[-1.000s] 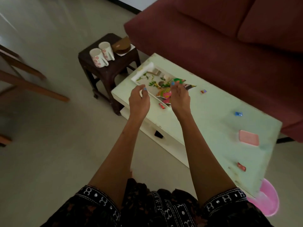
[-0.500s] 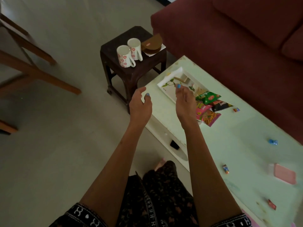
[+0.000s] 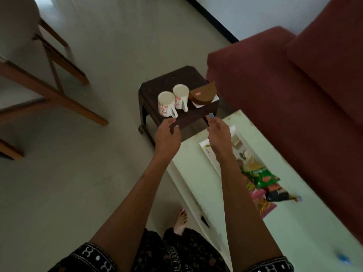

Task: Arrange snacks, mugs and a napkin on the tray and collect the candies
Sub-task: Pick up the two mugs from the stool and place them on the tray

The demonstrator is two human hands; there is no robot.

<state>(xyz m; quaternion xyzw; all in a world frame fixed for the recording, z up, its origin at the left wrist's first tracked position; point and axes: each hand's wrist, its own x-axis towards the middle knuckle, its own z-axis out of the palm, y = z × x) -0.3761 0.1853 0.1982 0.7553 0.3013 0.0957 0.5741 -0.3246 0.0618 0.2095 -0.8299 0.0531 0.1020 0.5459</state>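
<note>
Progress, judged from how things lie: partway. Snack packets are down, mugs and napkin not yet, candies not gathered.

Sofa (image 3: 294, 91), maroon, runs along the far side of the pale green coffee table (image 3: 294, 222).

Dark stool (image 3: 155, 91) stands off the table's end, beside the sofa arm. It carries what is left to move: two white mugs with red flower print, the nearer mug (image 3: 166, 104) and the farther mug (image 3: 180, 96) just beside each other, handles toward the person. Both look empty from above. Next to them a brown half-round piece (image 3: 204, 93) lies on a white napkin (image 3: 215, 99); what the brown piece is, cannot tell.

White tray (image 3: 210, 154) sits at the table's near end, partly behind the right forearm. A printed pattern shows on its floor. Snack packets overlap its far end and spill toward the table: green packet (image 3: 263, 176), black packet (image 3: 278, 194), pink-yellow packet (image 3: 263, 207). Whether they rest fully inside the rim, cannot tell; blurred.

Left hand (image 3: 168, 134) is empty, fingers loosely spread, fingertips close to the nearer mug's handle, not gripping. Right hand (image 3: 218, 132) is empty too, fingers relaxed, over the stool's edge.

One blue candy (image 3: 343, 259) lies loose on the table, well apart from the tray.
</note>
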